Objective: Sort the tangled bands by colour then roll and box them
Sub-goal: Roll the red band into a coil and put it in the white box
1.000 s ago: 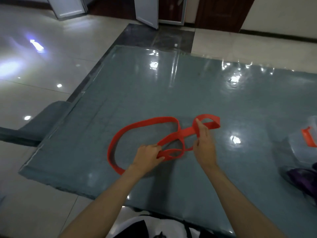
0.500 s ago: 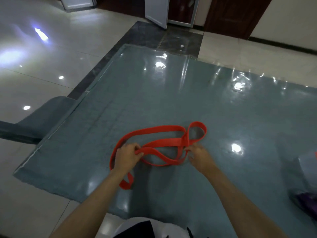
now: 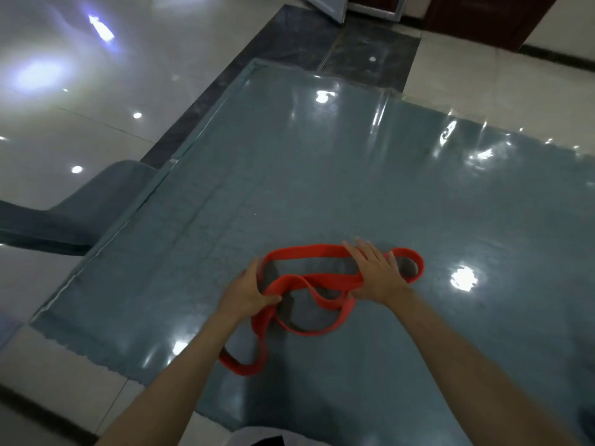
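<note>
In the head view, a red band point(image 3: 325, 280) is seen lying in loops on the near part of a grey-green table point(image 3: 322, 175). It is pinched by the left hand point(image 3: 248, 292) and pressed flat under the spread fingers of the right hand point(image 3: 376, 273).

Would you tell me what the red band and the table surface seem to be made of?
The red band looks like matte rubber or latex: a flat strip flopping into soft loops and hanging over the table edge. The table surface looks like grey-green patterned cloth under a clear glossy sheet, judging by the sharp lamp reflections and ripples.
</note>
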The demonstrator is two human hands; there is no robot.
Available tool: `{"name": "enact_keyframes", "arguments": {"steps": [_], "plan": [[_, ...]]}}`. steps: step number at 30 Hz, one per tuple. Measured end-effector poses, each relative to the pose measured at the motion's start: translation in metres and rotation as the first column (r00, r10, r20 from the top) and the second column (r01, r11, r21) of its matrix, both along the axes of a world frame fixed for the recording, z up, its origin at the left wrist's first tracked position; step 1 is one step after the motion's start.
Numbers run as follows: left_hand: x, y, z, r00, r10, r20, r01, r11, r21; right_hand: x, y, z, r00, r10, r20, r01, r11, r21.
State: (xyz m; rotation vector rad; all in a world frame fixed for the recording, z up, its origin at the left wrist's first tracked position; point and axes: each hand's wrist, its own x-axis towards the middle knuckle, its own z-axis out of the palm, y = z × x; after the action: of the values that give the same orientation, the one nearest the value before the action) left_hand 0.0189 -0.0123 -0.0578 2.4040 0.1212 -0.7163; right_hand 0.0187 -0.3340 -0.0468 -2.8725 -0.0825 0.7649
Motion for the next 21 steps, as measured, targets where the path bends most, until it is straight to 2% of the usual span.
{"name": "enact_keyframes", "arguments": {"steps": [2, 6, 8, 10, 12, 14, 16, 19, 21], "plan": [[-0.013, -0.017, -0.004, 0.998, -0.001, 0.059, -0.002, 0.999, 0.041, 0.008, -0.002, -0.003, 0.999, -0.005, -0.049, 0.004, 1.000, -0.017], [-0.035, -0.043, -0.009, 0.988, 0.047, 0.146, -0.052, 0.998, 0.032, 0.010, 0.004, -0.007, 0.999, 0.040, -0.004, -0.040, 0.991, -0.126], [-0.039, -0.045, -0.011, 0.974, 0.035, 0.225, -0.061, 0.992, 0.109, 0.009, 0.009, -0.007, 0.995, 0.097, 0.011, -0.093, 0.980, -0.176], [-0.039, -0.039, -0.010, 0.953, 0.017, 0.304, -0.082, 0.976, 0.203, 0.007, 0.011, -0.006, 0.996, 0.074, 0.042, -0.066, 0.983, -0.169], [-0.035, -0.030, -0.008, 0.967, 0.057, 0.248, -0.116, 0.967, 0.227, 0.007, 0.011, -0.005, 0.999, 0.012, 0.043, -0.007, 0.991, -0.130], [-0.032, -0.020, -0.008, 0.987, 0.095, 0.130, -0.114, 0.983, 0.142, 0.005, 0.010, -0.004, 1.000, -0.018, 0.020, 0.020, 0.995, -0.093], [-0.031, -0.014, -0.011, 0.991, 0.104, 0.080, -0.109, 0.992, 0.060, 0.001, 0.009, -0.006, 0.999, -0.033, 0.001, 0.033, 0.998, -0.048], [-0.030, -0.019, -0.011, 0.979, 0.159, 0.131, -0.164, 0.986, 0.028, -0.011, 0.010, -0.007, 0.998, -0.051, 0.038, 0.052, 0.999, -0.018], [-0.035, -0.029, -0.010, 0.971, 0.141, 0.191, -0.155, 0.986, 0.061, -0.020, 0.010, -0.006, 0.995, -0.067, 0.067, 0.069, 0.997, -0.027]]}}
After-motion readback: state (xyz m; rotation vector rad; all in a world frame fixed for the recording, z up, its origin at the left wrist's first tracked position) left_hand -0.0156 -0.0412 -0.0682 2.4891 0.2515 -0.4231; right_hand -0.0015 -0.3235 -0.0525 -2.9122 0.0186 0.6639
